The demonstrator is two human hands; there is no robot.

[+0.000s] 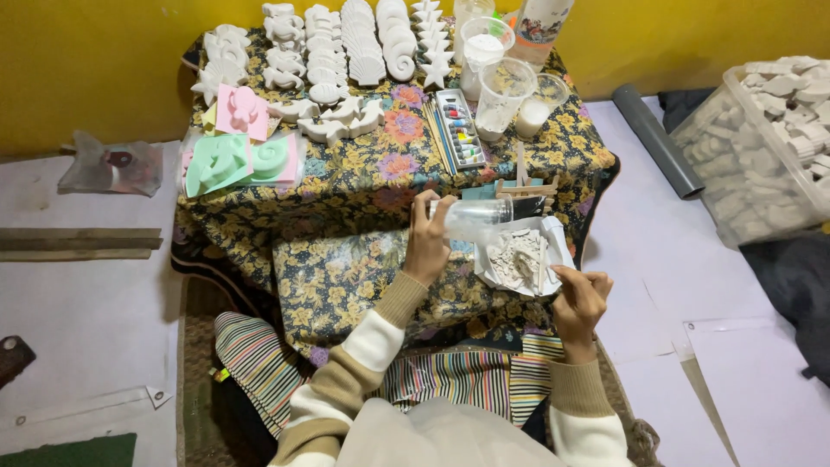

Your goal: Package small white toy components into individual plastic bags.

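Plaster shards fill a white tray [553, 235] at the desk's [380, 186] near right corner; left hand [430, 240] fingers grip a tipped plastic cup [478, 216], best poured slowly, right hand [581, 298] fingers pinching the tray's rim steady.

Low table [380, 186] in centre, wall behind it. Plaster shell and starfish casts [346, 43] in rows on table's far left part; moulds [242, 151] on its left edge, nearer than casts. Paint tube set [458, 130] mid-table, brushes [437, 138] just left of it. Plastic cups [501, 86] right of paints, bottle [540, 26] behind them. Tray of plaster scraps [519, 259] at near right edge, left hand [428, 238] with tilted cup [475, 216] just left of it, right hand [579, 298] at tray's near corner. Bin of casts [769, 147] far right on floor, pipe [657, 138] between bin and table.
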